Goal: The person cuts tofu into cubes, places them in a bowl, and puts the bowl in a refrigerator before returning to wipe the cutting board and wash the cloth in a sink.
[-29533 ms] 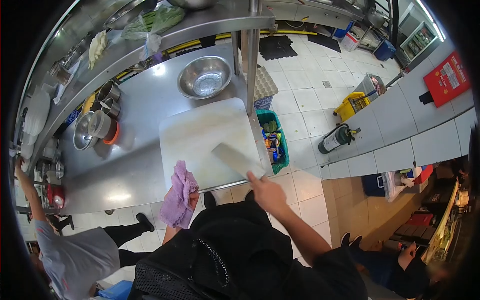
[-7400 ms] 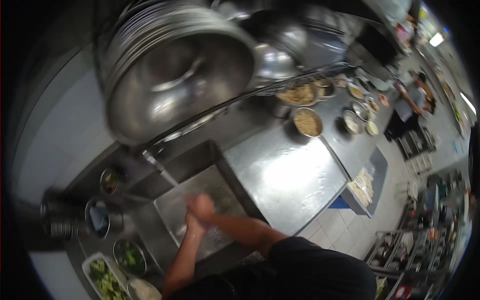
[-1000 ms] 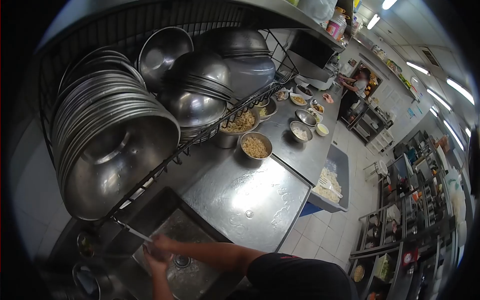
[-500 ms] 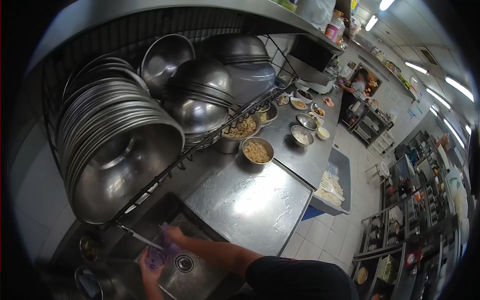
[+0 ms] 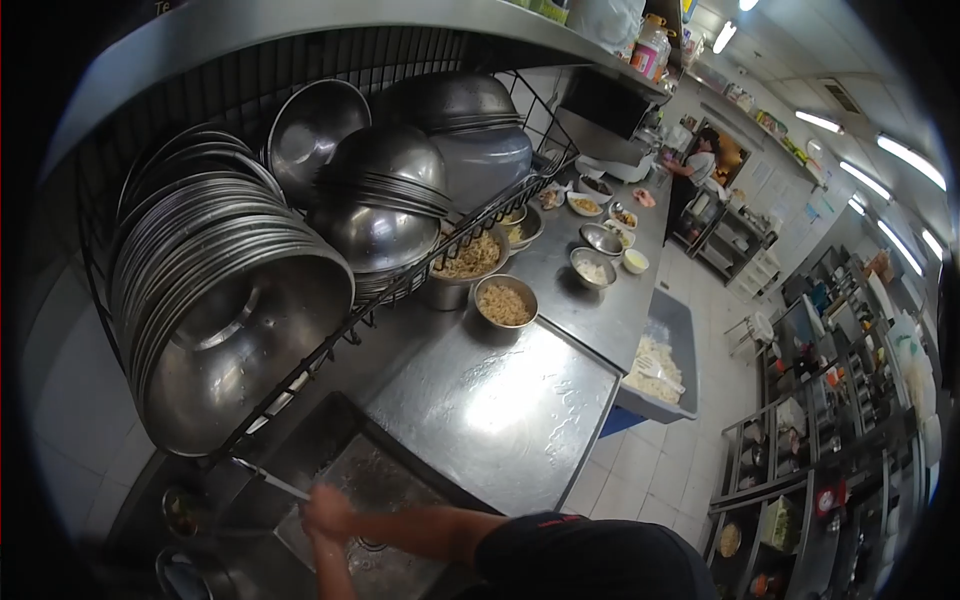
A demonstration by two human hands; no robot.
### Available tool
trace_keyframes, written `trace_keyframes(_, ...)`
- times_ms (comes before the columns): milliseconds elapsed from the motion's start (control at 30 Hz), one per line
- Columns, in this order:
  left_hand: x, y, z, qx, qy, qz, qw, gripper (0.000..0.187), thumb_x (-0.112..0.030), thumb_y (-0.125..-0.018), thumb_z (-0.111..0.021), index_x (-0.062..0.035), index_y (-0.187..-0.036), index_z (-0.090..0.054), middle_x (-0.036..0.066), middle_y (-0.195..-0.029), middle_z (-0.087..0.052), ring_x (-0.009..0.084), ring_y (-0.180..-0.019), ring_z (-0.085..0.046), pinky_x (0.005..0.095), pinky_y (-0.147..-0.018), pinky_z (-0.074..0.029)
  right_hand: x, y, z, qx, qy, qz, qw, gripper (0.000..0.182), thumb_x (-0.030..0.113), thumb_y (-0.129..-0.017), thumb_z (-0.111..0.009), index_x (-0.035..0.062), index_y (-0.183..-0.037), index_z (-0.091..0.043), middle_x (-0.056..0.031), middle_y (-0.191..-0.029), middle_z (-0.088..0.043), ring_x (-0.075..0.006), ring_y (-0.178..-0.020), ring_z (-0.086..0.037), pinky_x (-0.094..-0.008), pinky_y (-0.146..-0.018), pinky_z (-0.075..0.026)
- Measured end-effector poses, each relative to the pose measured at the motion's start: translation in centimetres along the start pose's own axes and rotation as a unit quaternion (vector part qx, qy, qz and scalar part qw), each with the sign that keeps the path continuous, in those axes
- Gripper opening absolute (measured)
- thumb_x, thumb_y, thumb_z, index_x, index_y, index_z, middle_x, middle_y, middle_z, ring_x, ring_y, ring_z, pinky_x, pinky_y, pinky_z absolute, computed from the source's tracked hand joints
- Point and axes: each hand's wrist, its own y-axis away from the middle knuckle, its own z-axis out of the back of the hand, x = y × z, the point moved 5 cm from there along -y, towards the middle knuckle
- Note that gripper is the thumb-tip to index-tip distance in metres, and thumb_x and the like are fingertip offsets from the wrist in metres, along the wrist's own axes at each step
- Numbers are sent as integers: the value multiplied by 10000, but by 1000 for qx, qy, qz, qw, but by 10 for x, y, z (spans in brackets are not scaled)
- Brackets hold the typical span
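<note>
My right hand (image 5: 334,505) and my left hand (image 5: 318,528) are together over the sink (image 5: 400,485), right at the end of the metal faucet spout (image 5: 270,478). They overlap and are smeared by motion, so their fingers cannot be made out. Whether anything is between them is hidden. The right forearm reaches in from the right, while the left comes up from the bottom edge. Part of the round drain (image 5: 372,545) shows behind my right wrist.
A wire rack above the sink holds stacked steel bowls (image 5: 250,310). Bowls of grain-like food (image 5: 505,302) stand on the steel counter (image 5: 500,400). A grey tub (image 5: 675,330) with white food sits beyond the counter's edge. A person (image 5: 692,165) stands far back.
Both hands have come together under the spout; before, they were apart with purple material at them. That purple material no longer shows. The view has shifted slightly.
</note>
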Motion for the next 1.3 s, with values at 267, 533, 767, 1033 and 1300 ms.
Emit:
trace_keyframes(267,43,76,-118,-177,-397,-185,881,395,-454,-1034,-598,-100,-1180,-697,33,-1089,-730,208,-923,-697,374,-838,-580,-86,-84,2,-54,-162,-43,984,331,217,-987,-555,35,-1213,-714,-259,-1243,-696,-387,-1199,-672,-478,-1006,-537)
trace_keyframes(533,68,64,-73,-318,-320,-186,873,480,-549,-1005,-542,-115,-1139,-697,62,-1047,-696,234,-933,-660,391,-823,-513,24,34,-29,74,-100,72,990,410,354,-982,-677,-36,-888,-761,-290,-841,-718,-422,-862,-745,-490,-777,-556)
trace_keyframes(767,71,34,-69,-243,-396,-153,872,381,-379,-1062,-490,-92,-1229,-677,70,-1110,-734,229,-975,-718,388,-828,-588,-58,-74,-2,-48,-92,-65,992,342,326,-946,-726,-15,-933,-741,-215,-772,-685,-358,-731,-667,-437,-709,-526)
trace_keyframes(1033,10,106,-66,-423,-714,-294,474,671,-51,-846,-782,-15,-1450,-492,115,-1368,-642,258,-1277,-618,380,-1068,-503,-21,-68,4,142,-250,58,956,284,-5,-821,-639,26,-1098,-694,-51,-865,-673,-173,-807,-617,-308,-759,-503)
trace_keyframes(1300,70,67,-80,-178,-721,-232,628,591,-39,-821,-802,-53,-1370,-583,55,-1217,-680,159,-1098,-623,342,-933,-512,3,-42,13,118,-148,40,981,295,-34,-799,-684,23,-1087,-713,-83,-909,-705,-187,-783,-680,-334,-716,-544)
